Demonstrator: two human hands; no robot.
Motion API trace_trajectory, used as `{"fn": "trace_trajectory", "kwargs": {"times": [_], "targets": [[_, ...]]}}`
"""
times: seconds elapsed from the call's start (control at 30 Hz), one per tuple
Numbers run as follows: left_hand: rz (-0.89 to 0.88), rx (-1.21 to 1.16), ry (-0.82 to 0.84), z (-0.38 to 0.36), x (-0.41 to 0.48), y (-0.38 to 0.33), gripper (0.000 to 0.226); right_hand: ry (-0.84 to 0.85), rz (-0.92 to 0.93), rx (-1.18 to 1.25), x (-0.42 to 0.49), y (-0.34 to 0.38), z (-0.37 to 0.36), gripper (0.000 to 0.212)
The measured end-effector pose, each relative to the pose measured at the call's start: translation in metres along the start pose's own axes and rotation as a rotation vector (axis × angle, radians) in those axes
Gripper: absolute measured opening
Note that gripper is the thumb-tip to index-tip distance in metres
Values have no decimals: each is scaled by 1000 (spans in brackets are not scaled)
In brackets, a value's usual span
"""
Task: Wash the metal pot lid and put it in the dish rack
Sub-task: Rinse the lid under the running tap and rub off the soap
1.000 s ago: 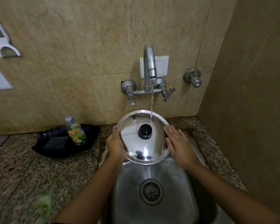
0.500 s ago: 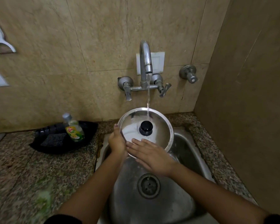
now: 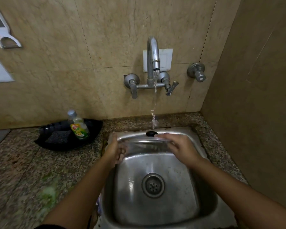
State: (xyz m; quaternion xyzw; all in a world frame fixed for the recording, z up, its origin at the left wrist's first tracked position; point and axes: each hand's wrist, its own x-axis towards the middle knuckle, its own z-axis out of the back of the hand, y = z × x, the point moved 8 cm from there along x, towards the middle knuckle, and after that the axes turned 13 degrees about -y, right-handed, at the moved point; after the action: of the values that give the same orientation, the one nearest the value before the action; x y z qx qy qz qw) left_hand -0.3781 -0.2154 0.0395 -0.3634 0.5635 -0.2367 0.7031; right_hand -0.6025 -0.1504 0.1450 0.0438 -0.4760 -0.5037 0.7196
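Note:
The metal pot lid (image 3: 144, 143) is held nearly flat over the back of the steel sink (image 3: 203, 204), its black knob (image 3: 151, 133) on top, and I see it almost edge-on. Water from the wall tap (image 3: 153, 58) falls onto it by the knob. My left hand (image 3: 115, 150) grips the lid's left rim, fingers curled under it. My right hand (image 3: 180, 145) lies on the right rim, fingers spread over the top. No dish rack is in view.
A black tray (image 3: 92, 129) on the granite counter (image 3: 23, 171) left of the sink holds a dish soap bottle (image 3: 78, 126) and a dark scrub pad (image 3: 58, 137). A side wall (image 3: 254, 113) closes the right. The sink drain (image 3: 153, 185) lies below the lid.
The lid has been tipped from facing me to nearly flat and lowered. My right hand has moved from the lid's lower face to its right rim.

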Motion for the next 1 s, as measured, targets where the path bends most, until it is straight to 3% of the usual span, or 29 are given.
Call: {"fn": "trace_trajectory", "kwargs": {"times": [0.1,0.2,0.3,0.4,0.47,0.53,0.6,0.67,0.73,0.87,0.93,1.0], "targets": [[-65,51,-82,11,5,19,69,-122,-545,370,-3,-38,-11,22],[1,-56,64,-5,-14,42,66,-273,-874,578,-27,-65,-25,20],[122,-261,248,-20,-24,58,68,-272,-1245,736,-63,-81,-48,21],[3,-208,55,-9,-9,63,59,-262,-1365,713,-83,-93,-60,17],[-89,-154,-63,-5,-3,62,53,-297,-1323,498,-84,-102,-59,22],[-105,-185,-68,-11,-3,58,51,-292,-1145,113,-74,-107,-50,31],[-120,-188,-76,-17,-8,51,47,-134,-835,-354,-51,-101,-48,39],[-133,-194,-65,-26,-12,43,42,85,-538,-617,-28,-89,-68,59],[-139,-201,-43,-37,-17,33,41,277,-346,-570,-12,-69,-99,68],[-152,-211,-22,-47,-11,17,43,569,-19,-279,-25,-6,-125,60],[-142,-228,-50,-41,0,13,45,645,80,-261,-50,0,-108,59],[-168,-227,-84,-35,10,8,44,607,54,-406,-59,-33,-80,61]]}}
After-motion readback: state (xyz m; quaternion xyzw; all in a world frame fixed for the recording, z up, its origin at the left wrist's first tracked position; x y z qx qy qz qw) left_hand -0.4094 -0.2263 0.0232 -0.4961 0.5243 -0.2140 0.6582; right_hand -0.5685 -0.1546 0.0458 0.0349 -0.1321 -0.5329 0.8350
